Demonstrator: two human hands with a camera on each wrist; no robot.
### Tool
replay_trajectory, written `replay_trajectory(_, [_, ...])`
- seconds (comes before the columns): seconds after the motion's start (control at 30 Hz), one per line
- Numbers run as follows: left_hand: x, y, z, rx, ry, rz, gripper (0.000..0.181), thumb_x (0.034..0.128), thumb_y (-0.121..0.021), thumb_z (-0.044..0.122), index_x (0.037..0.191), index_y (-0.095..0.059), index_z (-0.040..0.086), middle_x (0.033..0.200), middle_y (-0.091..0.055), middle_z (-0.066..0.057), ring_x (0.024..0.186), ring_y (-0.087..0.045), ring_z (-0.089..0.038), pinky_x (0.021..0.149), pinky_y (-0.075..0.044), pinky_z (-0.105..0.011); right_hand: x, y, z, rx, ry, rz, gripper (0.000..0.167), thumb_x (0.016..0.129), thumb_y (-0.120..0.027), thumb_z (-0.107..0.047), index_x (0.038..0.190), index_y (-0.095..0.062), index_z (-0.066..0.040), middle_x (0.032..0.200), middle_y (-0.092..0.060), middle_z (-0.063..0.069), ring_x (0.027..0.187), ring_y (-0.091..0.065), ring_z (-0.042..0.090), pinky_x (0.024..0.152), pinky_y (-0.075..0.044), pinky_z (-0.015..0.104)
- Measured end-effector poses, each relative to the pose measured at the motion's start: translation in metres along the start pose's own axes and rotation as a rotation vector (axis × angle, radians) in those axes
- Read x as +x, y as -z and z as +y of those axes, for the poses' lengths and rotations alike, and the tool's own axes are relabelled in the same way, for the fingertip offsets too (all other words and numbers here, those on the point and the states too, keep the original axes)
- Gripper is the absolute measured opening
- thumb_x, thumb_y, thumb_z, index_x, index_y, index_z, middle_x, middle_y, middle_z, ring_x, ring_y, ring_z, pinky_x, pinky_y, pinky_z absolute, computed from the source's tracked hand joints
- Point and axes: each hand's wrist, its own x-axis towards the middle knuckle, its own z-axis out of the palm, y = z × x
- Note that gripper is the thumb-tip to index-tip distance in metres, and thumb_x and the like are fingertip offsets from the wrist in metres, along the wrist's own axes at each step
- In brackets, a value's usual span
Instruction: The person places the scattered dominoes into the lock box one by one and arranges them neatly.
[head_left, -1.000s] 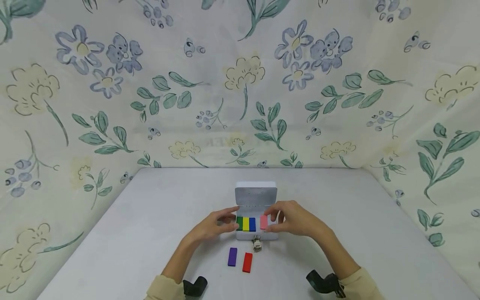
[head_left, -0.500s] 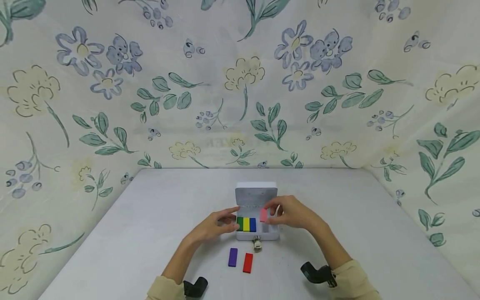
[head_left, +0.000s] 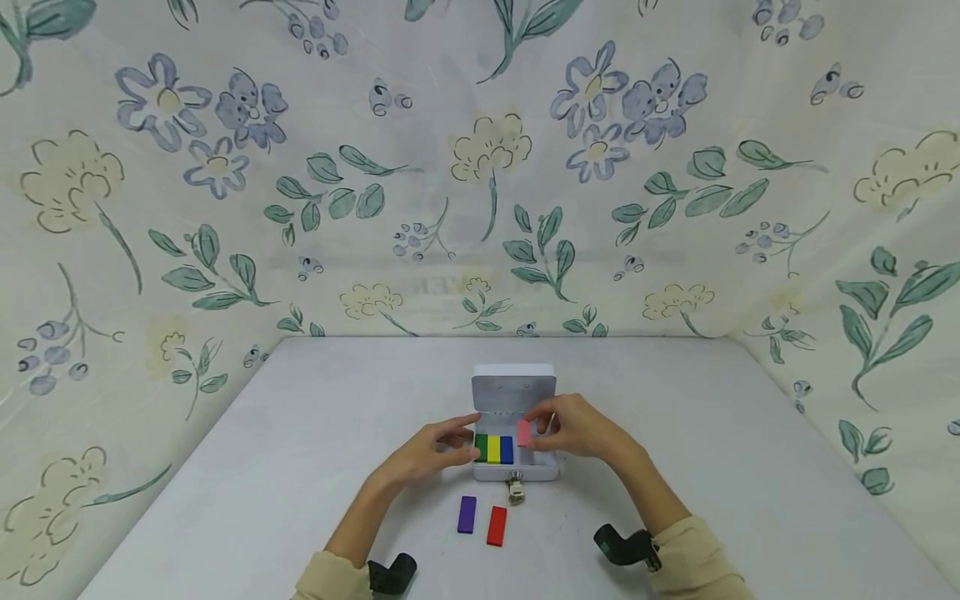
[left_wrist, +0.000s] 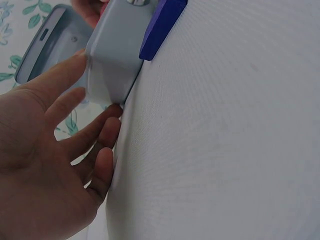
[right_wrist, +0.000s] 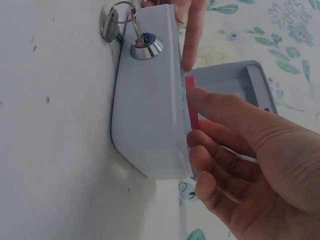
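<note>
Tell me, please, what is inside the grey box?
In the box: a green block, yellow block and blue block, side by side. The right hand holds a pink block at the opening. What lies beneath these three is hidden.

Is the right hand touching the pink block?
Touching: the head view shows the right hand pinching the pink block between thumb and fingertips.

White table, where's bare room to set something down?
Left of the left hand, right of the right hand and behind the raised lid, the tabletop is bare. Crowded: the box between the hands, and, in front, the keys, purple block and red block.
</note>
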Motion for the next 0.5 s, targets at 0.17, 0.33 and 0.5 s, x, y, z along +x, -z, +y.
replay_trajectory(0.17, [0.001,0.000,-0.002,0.006,0.005,0.003,0.061,0.0908,-0.068,0.038,0.146,-0.048,0.021,0.132,-0.061,-0.012,0.115,-0.054,-0.025,0.097,-0.046,-0.051,0.002,-0.003,0.000,-0.004,-0.018,-0.003,0.034,0.081,-0.081,-0.019,0.111,-0.073,-0.006,0.081,-0.062,0.000,0.073,-0.055,0.014,0.064,-0.049,0.018])
replay_trajectory(0.33, [0.001,-0.001,-0.002,0.002,0.013,0.001,0.061,0.0910,-0.068,0.039,0.146,-0.047,0.023,0.133,-0.061,-0.011,0.117,-0.054,-0.024,0.099,-0.045,-0.052,0.004,-0.008,0.002,-0.016,-0.020,-0.003,0.033,0.081,-0.081,-0.019,0.111,-0.073,-0.008,0.081,-0.062,-0.001,0.074,-0.055,0.013,0.065,-0.048,0.018])
replay_trajectory(0.5, [0.001,-0.001,-0.002,0.003,0.004,0.001,0.062,0.0912,-0.068,0.039,0.147,-0.047,0.021,0.133,-0.061,-0.012,0.117,-0.054,-0.025,0.098,-0.046,-0.052,0.006,-0.012,0.002,-0.029,-0.017,-0.003,0.033,0.080,-0.081,-0.019,0.110,-0.074,-0.010,0.079,-0.061,-0.003,0.075,-0.054,0.012,0.064,-0.048,0.019])
